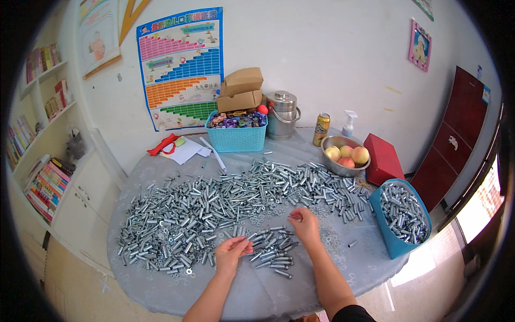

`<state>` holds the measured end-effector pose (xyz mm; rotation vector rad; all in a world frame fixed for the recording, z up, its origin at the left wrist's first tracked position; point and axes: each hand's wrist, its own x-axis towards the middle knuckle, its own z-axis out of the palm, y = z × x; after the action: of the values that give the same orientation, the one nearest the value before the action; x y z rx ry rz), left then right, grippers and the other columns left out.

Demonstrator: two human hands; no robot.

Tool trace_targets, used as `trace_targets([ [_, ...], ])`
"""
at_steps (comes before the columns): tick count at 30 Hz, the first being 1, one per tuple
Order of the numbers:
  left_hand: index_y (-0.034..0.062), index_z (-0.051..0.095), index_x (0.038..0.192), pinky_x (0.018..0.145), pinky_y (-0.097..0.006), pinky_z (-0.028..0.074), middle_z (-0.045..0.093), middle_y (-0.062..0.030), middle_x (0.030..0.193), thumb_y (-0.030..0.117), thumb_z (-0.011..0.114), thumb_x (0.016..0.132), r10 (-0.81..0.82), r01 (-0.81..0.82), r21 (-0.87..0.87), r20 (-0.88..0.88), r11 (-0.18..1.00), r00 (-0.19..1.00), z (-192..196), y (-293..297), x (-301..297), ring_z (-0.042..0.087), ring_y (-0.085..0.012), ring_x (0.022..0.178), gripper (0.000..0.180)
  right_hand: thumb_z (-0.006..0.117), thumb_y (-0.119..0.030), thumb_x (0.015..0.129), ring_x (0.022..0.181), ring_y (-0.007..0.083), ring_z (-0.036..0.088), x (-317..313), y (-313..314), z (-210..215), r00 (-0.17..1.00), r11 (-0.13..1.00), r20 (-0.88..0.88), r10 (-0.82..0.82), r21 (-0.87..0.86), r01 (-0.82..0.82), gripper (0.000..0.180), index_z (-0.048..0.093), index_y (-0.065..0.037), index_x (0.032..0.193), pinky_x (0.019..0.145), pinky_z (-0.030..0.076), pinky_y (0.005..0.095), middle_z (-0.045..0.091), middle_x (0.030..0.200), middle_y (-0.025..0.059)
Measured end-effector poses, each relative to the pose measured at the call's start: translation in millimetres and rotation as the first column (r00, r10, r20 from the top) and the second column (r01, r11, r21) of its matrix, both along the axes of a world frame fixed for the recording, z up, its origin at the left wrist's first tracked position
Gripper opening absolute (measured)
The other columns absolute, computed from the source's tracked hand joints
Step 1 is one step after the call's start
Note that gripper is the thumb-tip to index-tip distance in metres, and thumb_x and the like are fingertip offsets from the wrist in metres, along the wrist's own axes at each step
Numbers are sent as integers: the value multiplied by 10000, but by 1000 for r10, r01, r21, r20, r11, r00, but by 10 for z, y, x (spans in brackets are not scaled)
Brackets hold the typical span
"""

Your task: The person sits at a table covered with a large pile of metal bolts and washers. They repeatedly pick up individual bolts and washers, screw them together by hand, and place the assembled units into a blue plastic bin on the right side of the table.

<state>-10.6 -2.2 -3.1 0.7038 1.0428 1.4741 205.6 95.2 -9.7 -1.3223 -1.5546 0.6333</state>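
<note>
My left hand is closed in a pinch at the left edge of a small pile of expansion bolts. Whatever its fingertips hold, if anything, is too small to make out. Up and to the right, my right hand is also pinched, over loose washers, and what lies between its fingers is hidden. The bolts in the small pile seem to carry sleeves and washers. Behind and left of my hands spreads a wide heap of metal sleeves. One sleeve lies apart on the right.
A blue tub full of metal parts stands at the right edge of the grey-covered table. Along the back are a fruit bowl, a red box, a can, a metal canister and a turquoise basket.
</note>
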Motion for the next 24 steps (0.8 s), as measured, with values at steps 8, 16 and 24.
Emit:
trace_targets([
  [8, -77, 573, 966, 653, -276, 546, 632, -175, 847, 17, 601, 804, -51, 52, -22, 22, 998, 998, 33, -18, 2, 636, -202, 702, 190, 671, -52, 753, 764, 75, 568, -337, -294, 301, 684, 748, -653, 324, -266, -608, 126, 616, -44, 866, 678, 434, 200, 629, 828, 10],
  [16, -71, 576, 951, 647, -280, 546, 630, -172, 836, 35, 599, 811, -85, 90, -64, 79, 994, 993, 14, -19, -13, 635, -206, 689, 177, 647, -112, 798, 794, 72, 568, -433, -339, 262, 766, 764, -513, 387, -287, -578, 195, 642, 7, 952, 713, 449, 204, 638, 893, 26],
  [24, -45, 579, 934, 646, -275, 545, 628, -150, 842, 55, 584, 826, -30, 42, -45, 231, 998, 972, -36, 23, -95, 630, -201, 694, 148, 648, -147, 791, 771, 115, 587, -488, -328, 239, 908, 913, -302, 289, -199, -357, 193, 653, -32, 945, 685, 452, 238, 647, 856, 53],
])
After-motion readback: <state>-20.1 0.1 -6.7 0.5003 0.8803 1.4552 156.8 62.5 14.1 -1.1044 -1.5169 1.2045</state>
